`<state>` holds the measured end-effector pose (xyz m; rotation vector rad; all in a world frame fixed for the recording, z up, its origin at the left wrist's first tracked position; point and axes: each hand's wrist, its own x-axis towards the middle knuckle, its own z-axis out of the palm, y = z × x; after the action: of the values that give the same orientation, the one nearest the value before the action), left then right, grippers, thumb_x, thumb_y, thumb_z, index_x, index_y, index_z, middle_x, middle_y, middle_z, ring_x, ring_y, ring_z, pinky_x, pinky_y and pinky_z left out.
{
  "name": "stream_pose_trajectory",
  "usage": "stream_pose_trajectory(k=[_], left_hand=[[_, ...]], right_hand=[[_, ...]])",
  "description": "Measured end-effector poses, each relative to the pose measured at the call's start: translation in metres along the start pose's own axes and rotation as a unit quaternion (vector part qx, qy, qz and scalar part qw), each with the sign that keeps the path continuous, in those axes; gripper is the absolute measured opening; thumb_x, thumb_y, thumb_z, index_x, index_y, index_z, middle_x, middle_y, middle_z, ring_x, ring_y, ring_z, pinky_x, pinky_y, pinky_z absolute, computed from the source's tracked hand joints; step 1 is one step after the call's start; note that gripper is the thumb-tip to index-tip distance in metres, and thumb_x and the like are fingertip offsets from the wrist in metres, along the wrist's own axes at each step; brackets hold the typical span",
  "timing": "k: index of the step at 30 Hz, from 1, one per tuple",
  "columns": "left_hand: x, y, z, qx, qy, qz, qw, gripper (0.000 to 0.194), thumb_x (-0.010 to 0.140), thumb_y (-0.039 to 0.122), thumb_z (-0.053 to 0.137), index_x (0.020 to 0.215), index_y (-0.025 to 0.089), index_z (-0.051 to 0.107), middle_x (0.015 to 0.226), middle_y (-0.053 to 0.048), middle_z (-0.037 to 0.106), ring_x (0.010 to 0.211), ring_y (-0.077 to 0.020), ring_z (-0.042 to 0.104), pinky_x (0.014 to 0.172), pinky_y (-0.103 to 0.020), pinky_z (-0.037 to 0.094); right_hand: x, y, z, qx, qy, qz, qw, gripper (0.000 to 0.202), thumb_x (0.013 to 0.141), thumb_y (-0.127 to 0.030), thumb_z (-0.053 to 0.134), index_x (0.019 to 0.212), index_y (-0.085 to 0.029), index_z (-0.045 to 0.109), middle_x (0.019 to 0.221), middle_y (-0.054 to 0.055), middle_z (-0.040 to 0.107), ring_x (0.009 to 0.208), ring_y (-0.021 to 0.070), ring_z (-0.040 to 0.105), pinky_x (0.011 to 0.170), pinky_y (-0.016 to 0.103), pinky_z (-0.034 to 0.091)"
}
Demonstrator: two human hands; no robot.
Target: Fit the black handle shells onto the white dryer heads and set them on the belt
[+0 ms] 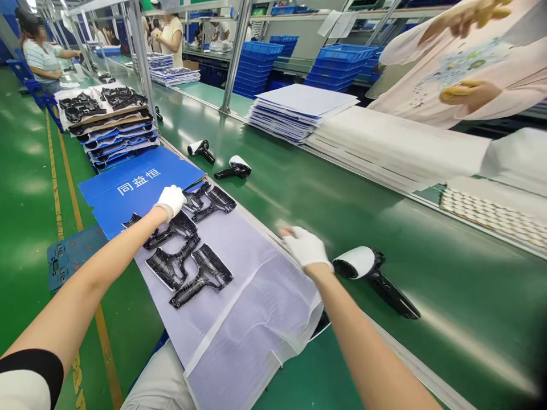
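My left hand, in a white glove, is closed over the black hair dryer shell halves at the edge of the blue board. Its fingertips are hidden, so what they grip cannot be made out. These shell halves lie with their ribbed insides up on a sheet of pale translucent film. Above the near rim of the green conveyor belt, my white-gloved right hand is smeared by motion. Just right of it lies a white and black hair dryer housing on the belt.
Two more housings lie farther up the belt. Layered trays of black shells stand at left. Across the belt are stacked white sheets, blue crates and a co-worker with yellowish fingertips. A metal post rises beyond.
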<state>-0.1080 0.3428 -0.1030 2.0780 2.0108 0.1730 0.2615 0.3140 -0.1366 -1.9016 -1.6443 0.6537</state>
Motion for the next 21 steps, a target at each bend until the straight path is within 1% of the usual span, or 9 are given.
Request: stream_pose_trajectory(k=[2,5,7,10,13,15,17,19,21], left_hand=[[0.006,0.001,-0.002,0.004,-0.005,0.007,1.000,0.031,0.094,0.037,0.064,0.115,0.014,0.065,0.124,-0.011,0.065,0.117,-0.0269,0.061,0.103,-0.052,0.048],[-0.005,-0.006,-0.013,-0.013,0.008,0.004,1.000,0.028,0.094,0.038,0.064,0.108,0.014,0.067,0.115,-0.009,0.069,0.111,-0.0250,0.065,0.101,-0.051,0.049],[-0.025,-0.015,-0.023,-0.041,0.035,-0.008,0.999,0.025,0.095,0.038,0.060,0.102,0.017,0.070,0.105,-0.008,0.074,0.104,-0.0250,0.068,0.098,-0.046,0.050],[-0.061,-0.033,-0.032,-0.108,0.101,-0.045,0.988,0.033,0.099,0.040,0.045,0.100,0.021,0.072,0.092,-0.005,0.077,0.092,-0.0242,0.072,0.087,-0.034,0.053],[-0.092,-0.052,-0.031,-0.189,0.166,-0.102,0.962,0.045,0.099,0.049,0.037,0.096,0.019,0.070,0.076,-0.003,0.075,0.072,-0.0207,0.071,0.070,-0.028,0.053],[-0.104,-0.061,-0.027,-0.230,0.207,-0.138,0.941,0.040,0.091,0.053,0.051,0.088,0.018,0.069,0.068,-0.002,0.070,0.068,-0.0202,0.068,0.067,-0.028,0.053],[-0.113,-0.068,-0.022,-0.265,0.242,-0.159,0.920,0.032,0.081,0.047,0.065,0.087,0.017,0.069,0.073,-0.003,0.070,0.076,-0.0210,0.067,0.071,-0.028,0.053],[-0.120,-0.072,-0.018,-0.307,0.251,-0.155,0.905,0.040,0.076,0.041,0.069,0.107,0.015,0.070,0.086,-0.005,0.073,0.083,-0.0217,0.067,0.075,-0.029,0.055],[-0.129,-0.072,-0.017,-0.411,0.227,-0.145,0.871,0.066,0.075,0.036,0.072,0.137,0.017,0.056,0.097,-0.006,0.075,0.084,-0.0218,0.069,0.075,-0.030,0.057]], right_hand=[[0.003,-0.040,0.043,0.054,-0.074,0.046,0.995,0.023,0.093,-0.036,0.064,0.087,-0.014,0.065,0.076,0.001,0.066,0.068,0.0127,0.063,0.068,0.030,0.055],[0.010,-0.094,0.098,0.140,-0.157,0.122,0.970,0.027,0.099,-0.039,0.058,0.103,-0.013,0.064,0.089,0.002,0.067,0.071,0.0111,0.064,0.066,0.027,0.056],[0.017,-0.119,0.124,0.186,-0.189,0.176,0.948,0.030,0.099,-0.041,0.057,0.110,-0.013,0.063,0.096,0.004,0.067,0.076,0.0126,0.065,0.068,0.029,0.058],[0.028,-0.138,0.148,0.234,-0.212,0.250,0.915,0.032,0.099,-0.041,0.058,0.115,-0.014,0.062,0.103,0.006,0.067,0.082,0.0145,0.066,0.072,0.031,0.059],[0.033,-0.141,0.153,0.266,-0.208,0.293,0.895,0.033,0.097,-0.039,0.061,0.118,-0.013,0.061,0.109,0.008,0.066,0.089,0.0167,0.066,0.076,0.034,0.059],[0.029,-0.140,0.148,0.288,-0.185,0.296,0.892,0.035,0.097,-0.038,0.062,0.121,-0.013,0.060,0.115,0.009,0.065,0.095,0.0187,0.066,0.081,0.037,0.059],[0.017,-0.137,0.137,0.314,-0.156,0.281,0.893,0.034,0.097,-0.038,0.061,0.122,-0.015,0.060,0.119,0.009,0.064,0.098,0.0194,0.065,0.083,0.038,0.058],[-0.003,-0.132,0.122,0.349,-0.130,0.259,0.891,0.033,0.098,-0.039,0.060,0.121,-0.016,0.061,0.115,0.007,0.064,0.094,0.0178,0.065,0.080,0.036,0.059],[-0.029,-0.126,0.102,0.390,-0.112,0.236,0.883,0.027,0.100,-0.035,0.056,0.118,-0.015,0.060,0.105,0.006,0.067,0.081,0.0141,0.066,0.070,0.030,0.058]])
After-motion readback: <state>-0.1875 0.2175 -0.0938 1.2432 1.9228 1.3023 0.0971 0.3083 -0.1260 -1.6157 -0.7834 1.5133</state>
